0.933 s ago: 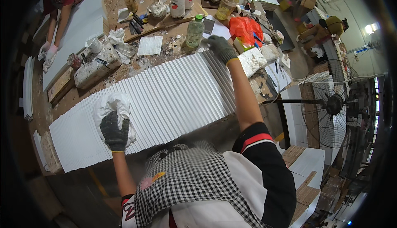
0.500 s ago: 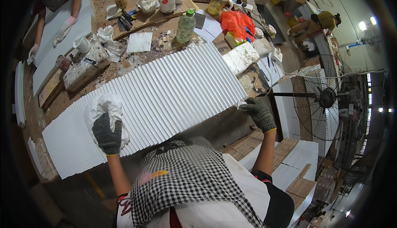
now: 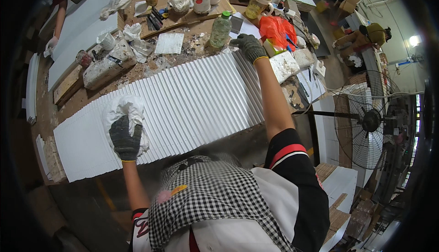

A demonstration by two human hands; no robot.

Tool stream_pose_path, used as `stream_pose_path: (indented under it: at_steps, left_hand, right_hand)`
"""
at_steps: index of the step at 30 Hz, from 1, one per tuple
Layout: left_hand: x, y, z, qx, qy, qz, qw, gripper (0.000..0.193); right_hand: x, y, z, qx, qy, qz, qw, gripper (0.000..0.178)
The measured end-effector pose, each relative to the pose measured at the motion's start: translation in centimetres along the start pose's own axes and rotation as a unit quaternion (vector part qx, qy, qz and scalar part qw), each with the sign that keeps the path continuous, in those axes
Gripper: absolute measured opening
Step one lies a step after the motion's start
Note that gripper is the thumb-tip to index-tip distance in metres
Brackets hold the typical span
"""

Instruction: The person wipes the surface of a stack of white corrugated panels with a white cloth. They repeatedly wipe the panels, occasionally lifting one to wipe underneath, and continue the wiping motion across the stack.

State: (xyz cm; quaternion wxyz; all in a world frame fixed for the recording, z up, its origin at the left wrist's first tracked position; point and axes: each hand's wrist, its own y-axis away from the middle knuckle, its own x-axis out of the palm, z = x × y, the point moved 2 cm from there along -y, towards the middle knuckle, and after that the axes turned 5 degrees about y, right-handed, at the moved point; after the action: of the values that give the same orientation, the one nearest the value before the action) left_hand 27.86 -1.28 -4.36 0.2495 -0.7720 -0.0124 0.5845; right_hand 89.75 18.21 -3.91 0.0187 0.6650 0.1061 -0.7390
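Observation:
A long white ribbed panel (image 3: pixel 183 105) lies across the workbench in front of me. My left hand (image 3: pixel 124 135), in a dark knit glove, presses a crumpled white cloth (image 3: pixel 124 110) onto the panel's left part. My right hand (image 3: pixel 249 46), also gloved, is stretched out to the panel's far right corner, fingers resting on its edge beside a green-capped plastic bottle (image 3: pixel 219 30). Whether that hand grips the edge is not clear.
The bench behind holds cans, rags, tools, a jar (image 3: pixel 258 2) and an orange bag (image 3: pixel 276 30). Another person's gloved hands (image 3: pixel 114 2) work on a white board (image 3: pixel 80 32) at the far left. A floor fan (image 3: pixel 368 121) stands to the right, stacked white panels below it.
My right hand came up from the panel's near right edge to its far right corner by the bottle. The left hand and cloth stayed in about the same spot.

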Motion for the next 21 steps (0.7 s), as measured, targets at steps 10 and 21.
stream_pose_path:
  at_steps: [10, 21]
  left_hand:
    - [-0.2, 0.2, -0.2, 0.0, 0.002, -0.004, 1.0, 0.055]
    - [0.4, 0.4, 0.5, -0.021, 0.002, 0.041, 0.999, 0.057]
  right_hand:
    - [-6.7, 27.1, 1.9, 0.093, -0.183, -0.008, 0.979, 0.035]
    - [-9.6, 33.5, 1.8, 0.154, -0.089, -0.036, 0.983, 0.044]
